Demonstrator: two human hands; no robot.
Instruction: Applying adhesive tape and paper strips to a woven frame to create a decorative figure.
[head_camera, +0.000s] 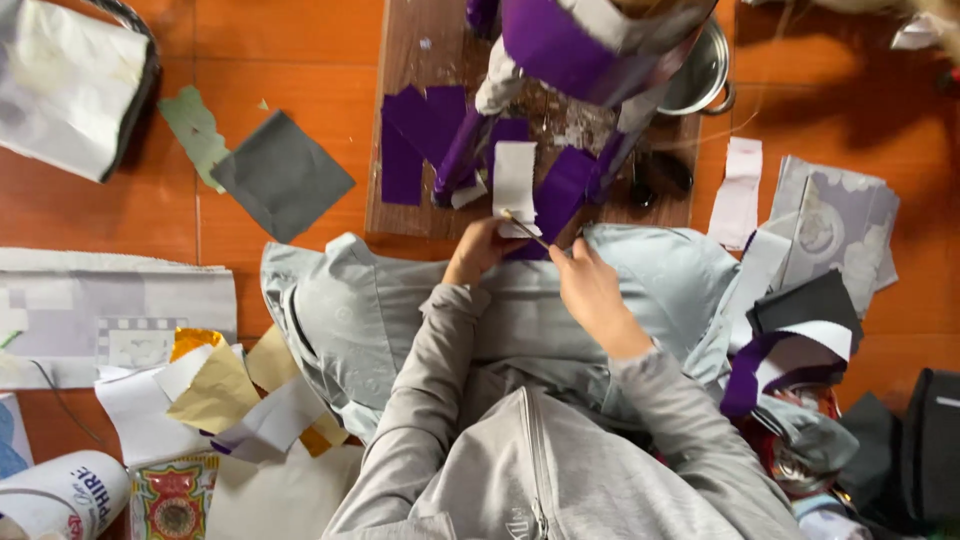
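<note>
Nearest the camera was the person's grey zipped jacket (540, 470), both sleeves reaching forward over a pale grey cloth (350, 310) spread across the lap. The right hand (592, 290) had its grip closed around a thin stick-like tool (524, 229), seemingly a brush, its tip touching a white paper strip (515, 180). The left hand (478, 250) was curled with its fingers pinching the lower edge of that same strip, just beside the tool's tip. The strip lay on a wooden board (400, 60) on the orange tiled floor (300, 60), among several flat purple paper pieces (420, 135) and below a tall purple-and-grey paper-covered figure (570, 45) standing on the board. One metal pot (700, 75) sat at the board's far right corner; what it held could not be seen. Left of the board lay one dark grey square sheet (282, 175) touching one pale green scrap (195, 130). Right of the board were one white strip (738, 190) and one grey patterned sheet (840, 220). Tan and white paper offcuts (225, 395) were heaped at the lower left.
</note>
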